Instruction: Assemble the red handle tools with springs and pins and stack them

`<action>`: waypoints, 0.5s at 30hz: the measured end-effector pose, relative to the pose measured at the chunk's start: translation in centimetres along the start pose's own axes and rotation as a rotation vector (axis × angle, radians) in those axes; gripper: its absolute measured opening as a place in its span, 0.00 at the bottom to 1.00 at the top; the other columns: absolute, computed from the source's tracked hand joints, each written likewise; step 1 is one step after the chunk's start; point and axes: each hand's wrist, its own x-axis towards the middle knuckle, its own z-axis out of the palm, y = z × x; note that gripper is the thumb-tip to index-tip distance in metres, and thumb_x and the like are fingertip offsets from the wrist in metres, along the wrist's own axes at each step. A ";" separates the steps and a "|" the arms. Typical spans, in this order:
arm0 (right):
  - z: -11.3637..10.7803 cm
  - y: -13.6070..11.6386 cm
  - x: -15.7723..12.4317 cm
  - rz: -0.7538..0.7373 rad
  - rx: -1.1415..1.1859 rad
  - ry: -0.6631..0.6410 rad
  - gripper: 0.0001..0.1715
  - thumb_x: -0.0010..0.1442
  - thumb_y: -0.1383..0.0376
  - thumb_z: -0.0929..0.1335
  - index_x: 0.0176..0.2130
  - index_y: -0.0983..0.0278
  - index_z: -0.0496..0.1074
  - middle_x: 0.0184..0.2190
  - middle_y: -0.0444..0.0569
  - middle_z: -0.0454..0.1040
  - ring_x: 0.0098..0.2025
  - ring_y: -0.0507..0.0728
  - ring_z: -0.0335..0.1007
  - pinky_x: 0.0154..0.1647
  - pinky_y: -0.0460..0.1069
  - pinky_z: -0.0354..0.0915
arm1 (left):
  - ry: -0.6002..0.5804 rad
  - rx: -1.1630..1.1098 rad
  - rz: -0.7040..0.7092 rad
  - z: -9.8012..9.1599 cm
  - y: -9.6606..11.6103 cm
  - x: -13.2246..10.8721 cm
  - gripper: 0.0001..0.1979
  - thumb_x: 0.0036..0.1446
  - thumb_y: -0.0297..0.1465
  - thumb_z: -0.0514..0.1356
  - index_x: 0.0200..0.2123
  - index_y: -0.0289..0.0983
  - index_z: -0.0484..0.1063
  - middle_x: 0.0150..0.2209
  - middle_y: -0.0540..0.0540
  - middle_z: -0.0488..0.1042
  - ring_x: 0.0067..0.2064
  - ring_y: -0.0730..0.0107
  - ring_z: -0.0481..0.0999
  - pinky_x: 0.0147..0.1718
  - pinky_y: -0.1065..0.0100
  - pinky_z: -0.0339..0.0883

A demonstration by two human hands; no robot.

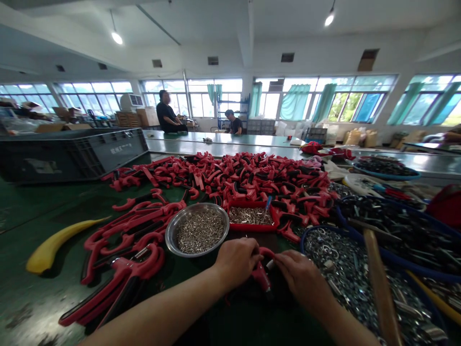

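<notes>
Your left hand (238,259) has its fingers curled around a red tool (260,277), just in front of you, over the tabletop (187,310). Your right hand (304,278) has its fingers close together by the tool's other side, next to a small silver piece (270,264). You cannot tell if they pinch it. Just past your hands sit a round metal bowl (170,235) and a red tray (275,222), both full of little metal bits.

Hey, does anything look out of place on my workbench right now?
One thing: the curved yellow object on the left, possibly a banana. It looks odd because its colour and shape don't match the red-and-black parts beside it.
</notes>
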 end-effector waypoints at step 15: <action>0.2 -0.1 -2.1 -0.189 -0.445 0.003 0.38 0.46 0.83 0.58 0.54 0.62 0.63 0.47 0.55 0.71 0.45 0.63 0.69 0.39 0.53 0.71 | -0.102 0.214 0.087 1.7 0.9 -4.2 0.44 0.38 0.53 0.62 0.56 0.36 0.58 0.48 0.38 0.69 0.44 0.53 0.67 0.39 0.58 0.67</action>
